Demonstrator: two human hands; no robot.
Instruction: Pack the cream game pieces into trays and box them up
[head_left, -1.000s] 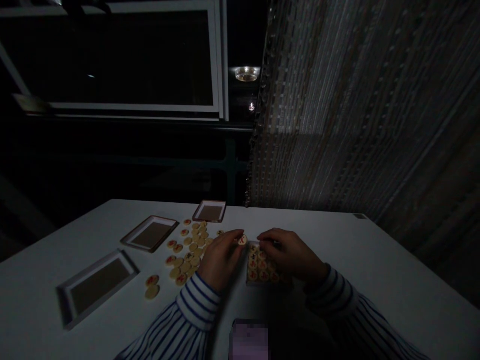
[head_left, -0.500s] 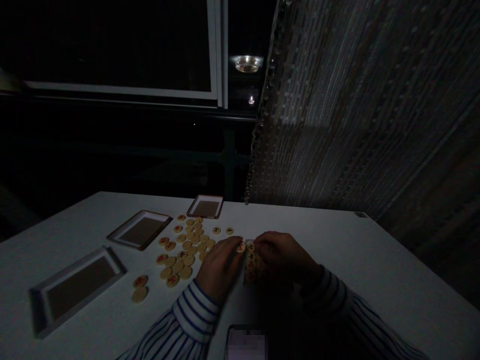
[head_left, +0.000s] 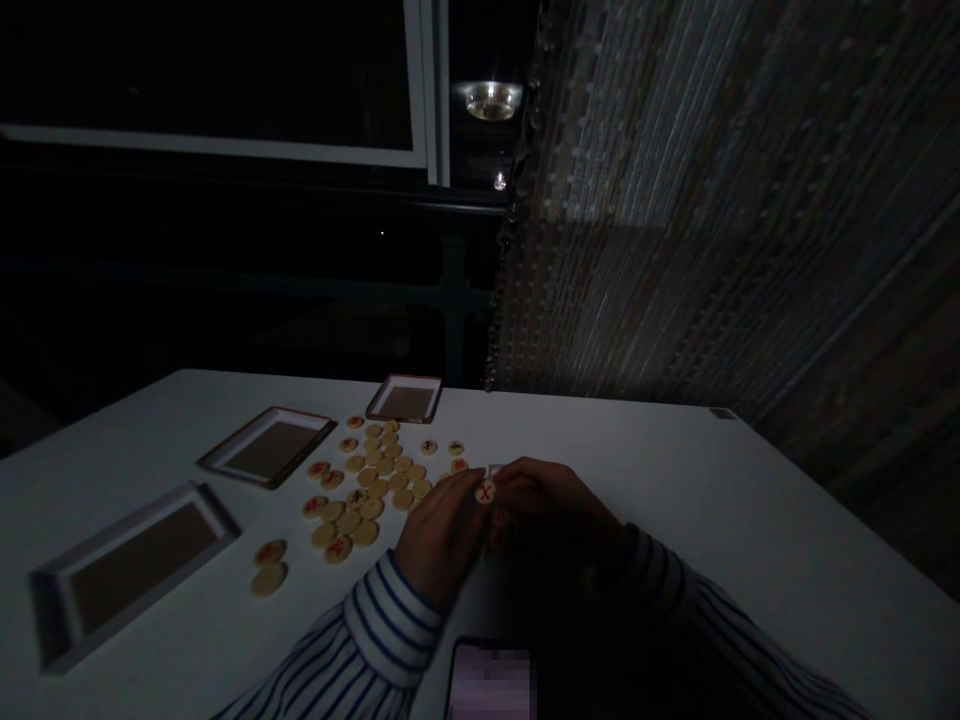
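Between the fingertips of my two hands is a round, pale xiangqi piece (head_left: 486, 491) with a red character facing me. My left hand (head_left: 439, 528) is closed on its left side, and my right hand (head_left: 559, 500) pinches at its right edge. Under them stands a small box (head_left: 495, 468) with pieces in it, mostly covered by my hands and deep shadow. Left of my left hand lie many loose xiangqi pieces (head_left: 365, 533), most of them blank side up, a few showing red or black characters. One red-marked piece (head_left: 459, 466) lies just beyond my left fingers.
Three shallow open trays or lids stand on the white table (head_left: 750, 520): one near left (head_left: 142, 570), one farther back (head_left: 266, 447), one at the back (head_left: 405, 398). A phone (head_left: 491, 680) lies at the front edge. A bead curtain (head_left: 675, 200) hangs at the right.
My right fingers have come left from the box to the piece at my left fingertips. A red-marked piece beyond my left hand has come into sight. The view has tilted slightly.
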